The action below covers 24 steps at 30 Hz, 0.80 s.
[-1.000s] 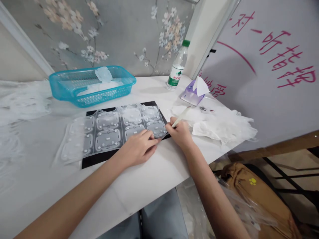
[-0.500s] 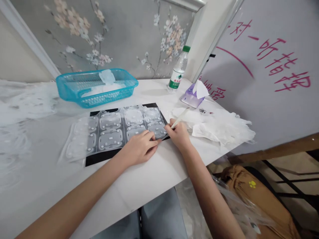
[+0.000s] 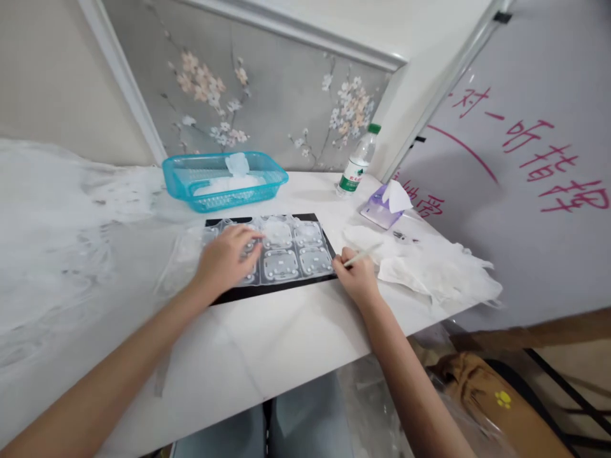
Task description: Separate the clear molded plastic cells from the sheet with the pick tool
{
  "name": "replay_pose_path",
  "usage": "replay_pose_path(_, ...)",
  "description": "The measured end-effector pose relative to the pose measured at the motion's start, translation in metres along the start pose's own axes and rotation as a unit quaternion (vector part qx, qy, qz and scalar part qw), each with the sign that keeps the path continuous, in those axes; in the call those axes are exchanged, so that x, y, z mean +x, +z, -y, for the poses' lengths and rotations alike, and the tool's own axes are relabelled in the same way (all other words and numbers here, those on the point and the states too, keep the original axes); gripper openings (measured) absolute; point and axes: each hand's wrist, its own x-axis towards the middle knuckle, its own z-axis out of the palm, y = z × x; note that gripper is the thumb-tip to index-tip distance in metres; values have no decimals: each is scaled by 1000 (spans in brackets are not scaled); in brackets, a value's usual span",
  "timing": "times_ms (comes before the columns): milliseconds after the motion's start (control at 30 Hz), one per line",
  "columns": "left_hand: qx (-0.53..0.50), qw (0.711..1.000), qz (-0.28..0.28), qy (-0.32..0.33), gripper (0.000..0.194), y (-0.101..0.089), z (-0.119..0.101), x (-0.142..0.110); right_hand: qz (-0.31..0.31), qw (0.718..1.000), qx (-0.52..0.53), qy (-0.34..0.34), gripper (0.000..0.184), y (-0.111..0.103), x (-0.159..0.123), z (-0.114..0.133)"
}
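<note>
A translucent sheet of molded rounded-rectangle pieces [image 3: 280,264] lies on a black mat [image 3: 267,292], its left end reaching past the mat. My left hand [image 3: 228,254] is over the left part of the sheet, fingers apart and holding nothing; it hides some of the pieces. At the mat's right edge, my right hand [image 3: 357,275] is closed around a slim, pale pen-like tool [image 3: 366,252]. The tool's back end points up and right, while its tip is hidden by the fingers. Whether the right fingers touch the sheet's corner, I cannot tell.
Behind the mat stands a blue plastic basket [image 3: 229,202] with whitish pieces inside. A water bottle [image 3: 354,170] and a purple tissue pack [image 3: 382,215] are at the back right. Whitish scraps [image 3: 429,270] lie right; more translucent sheets [image 3: 71,235] cover the left.
My left hand has moved left from the sheet's lower right part to its left part, fingers now spread. My right hand keeps the tool near the right edge. The camera view has shifted.
</note>
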Motion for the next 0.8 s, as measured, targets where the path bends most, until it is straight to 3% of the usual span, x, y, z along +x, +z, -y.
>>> replay_pose_path(100,99,979,15,-178,38,-36,51,-16,-129,992,10,-6,31,-4,-7,0)
replay_pose_path(167,110,960,50,-254,49,-52,76,-32,-184,982,-28,7,26,-5,-7,-3)
replay_pose_path(200,92,954,65,-278,52,-57,84,-38,-172,983,-58,6,23,-6,-5,-7)
replay_pose_path(267,67,949,67,-299,52,-61,92,-47,-76,991,-112,-15,22,-6,2,-16)
replay_pose_path(367,29,960,57,-273,50,-55,96,-52,55,982,-171,-59,22,-4,15,-29)
replay_pose_path(467,-15,965,58,-255,41,-47,101,-54,80,969,-218,-81,32,-1,26,-35)
replay_pose_path(600,-119,948,19,-293,26,-41,101,-59,54,962,-258,-70,39,7,34,-31)
replay_pose_path(667,-216,918,-35,-331,26,-41,94,-59,34,964,-259,-55,43,13,36,-23)
replay_pose_path(700,-278,889,-67,-358,28,-41,89,-58,22,968,-244,-49,43,16,37,-15)
replay_pose_path(800,-465,753,-132,-448,41,-41,76,-53,2,989,-133,-61,38,36,40,24)
